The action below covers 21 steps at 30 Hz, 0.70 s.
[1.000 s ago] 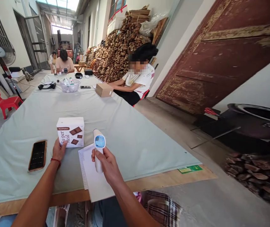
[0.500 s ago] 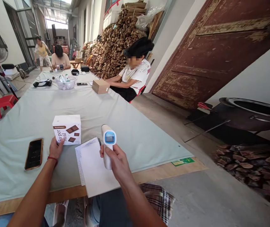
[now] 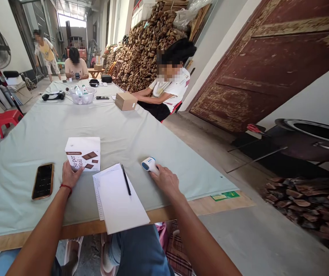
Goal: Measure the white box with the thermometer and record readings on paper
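Observation:
My left hand [image 3: 71, 174] grips the lower left corner of a white box [image 3: 91, 157] printed with brown chocolate squares, which stands on the table. Its thumb lies across the front of the box. Over on the right, my right hand [image 3: 166, 178] is closed around the handle of a white infrared thermometer [image 3: 150, 164]. The thermometer is tipped on its side at the cloth, its blue-rimmed end pointing left. Between my hands lie white sheets of paper [image 3: 119, 211] with a black pen [image 3: 126, 180] on top. A phone [image 3: 43, 181] rests left of my left hand.
A pale green cloth [image 3: 109, 124] covers the long table. Farther along are a cardboard box [image 3: 126, 101], a clear basin [image 3: 83, 97] with bottles, and a black device [image 3: 53, 96]. A person [image 3: 167, 88] sits at the right side; two others are at the far end.
My right hand has moved right and down to the cloth, turning the thermometer from upright onto its side. The pen now shows fully. My left hand stays at the box.

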### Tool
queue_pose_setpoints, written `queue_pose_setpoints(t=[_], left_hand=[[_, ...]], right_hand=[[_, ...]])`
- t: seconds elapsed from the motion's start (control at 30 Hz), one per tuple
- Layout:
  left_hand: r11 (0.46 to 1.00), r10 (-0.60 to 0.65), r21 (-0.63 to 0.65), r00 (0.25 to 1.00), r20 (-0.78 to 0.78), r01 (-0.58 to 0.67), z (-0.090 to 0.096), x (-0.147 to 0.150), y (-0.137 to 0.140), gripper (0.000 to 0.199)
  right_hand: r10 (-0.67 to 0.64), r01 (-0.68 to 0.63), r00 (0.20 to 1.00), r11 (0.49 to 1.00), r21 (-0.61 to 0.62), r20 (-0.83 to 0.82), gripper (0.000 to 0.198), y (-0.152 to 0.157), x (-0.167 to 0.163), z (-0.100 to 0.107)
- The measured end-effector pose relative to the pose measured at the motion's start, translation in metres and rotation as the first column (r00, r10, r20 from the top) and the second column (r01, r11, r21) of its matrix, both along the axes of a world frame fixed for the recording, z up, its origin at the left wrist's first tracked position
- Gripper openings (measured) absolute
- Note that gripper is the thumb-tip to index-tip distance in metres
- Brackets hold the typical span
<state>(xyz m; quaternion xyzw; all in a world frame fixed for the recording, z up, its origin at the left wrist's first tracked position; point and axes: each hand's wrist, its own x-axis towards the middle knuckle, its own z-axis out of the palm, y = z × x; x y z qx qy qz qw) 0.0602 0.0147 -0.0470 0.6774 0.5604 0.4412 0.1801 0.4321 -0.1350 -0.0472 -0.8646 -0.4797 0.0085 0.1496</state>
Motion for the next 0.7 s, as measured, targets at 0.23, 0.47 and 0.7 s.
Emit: queue_pose_setpoints(t=[0.23, 0.47, 0.7], left_hand=[[0.983, 0.084, -0.139, 0.962, -0.26, -0.124, 0.002, 0.002, 0.004, 0.016], [0.979, 0.061, -0.17, 0.958, -0.281, -0.112, 0.001, 0.007, -0.001, 0.025], [0.98, -0.119, -0.192, 0.915, -0.385, 0.047, 0.005, 0.006, -0.009, 0.02]], right_hand=[[0.232, -0.206, 0.969, 0.947, 0.247, -0.081, 0.022, 0.015, -0.042, -0.001], [0.258, -0.269, 0.948, 0.963, -0.036, -0.185, 0.023, 0.038, -0.095, 0.011], [0.399, -0.285, 0.854, 0.896, 0.341, -0.334, 0.03, 0.035, -0.077, -0.004]])
